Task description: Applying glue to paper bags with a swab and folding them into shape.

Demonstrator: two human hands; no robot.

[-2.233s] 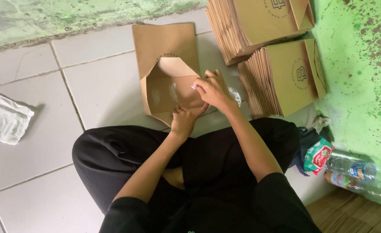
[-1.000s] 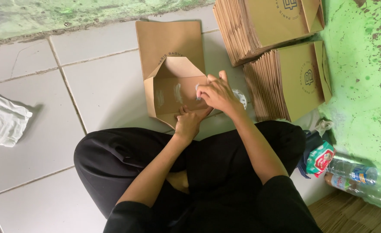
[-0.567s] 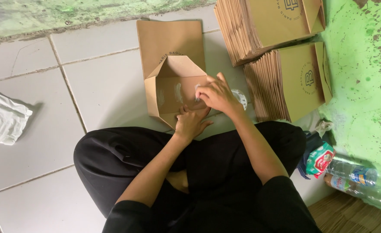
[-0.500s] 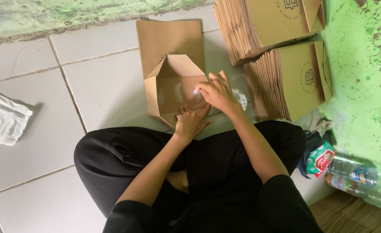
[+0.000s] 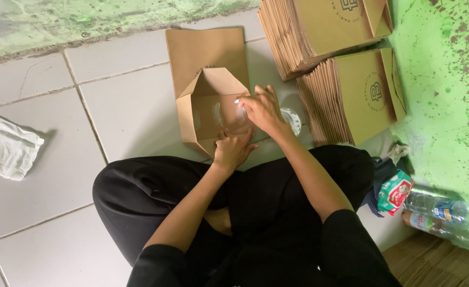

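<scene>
The brown paper bag [image 5: 209, 85] lies flat on the white tiled floor [image 5: 59, 159] just beyond the person's crossed legs, its long axis running near to far, with the folded bottom opened up into a shallow tray at the near end. Pale smears show on the inside of that opened bottom. The left hand [image 5: 232, 150] lies at the bag's near edge, fingers spread flat and pressing the near flap down; it grips nothing. The right hand [image 5: 262, 109] comes in from the right over the right side of the opened bottom, fingers curled and pinched on something small at its tips; what that is cannot be told. Both hands touch the bag, the right one farther out. Just right of the right hand a small round clear dish [image 5: 293, 119] sits on the floor. Farther right stand two stacks of flat brown bags [image 5: 346, 90], and a white cloth [image 5: 6, 149] lies well to the left.
</scene>
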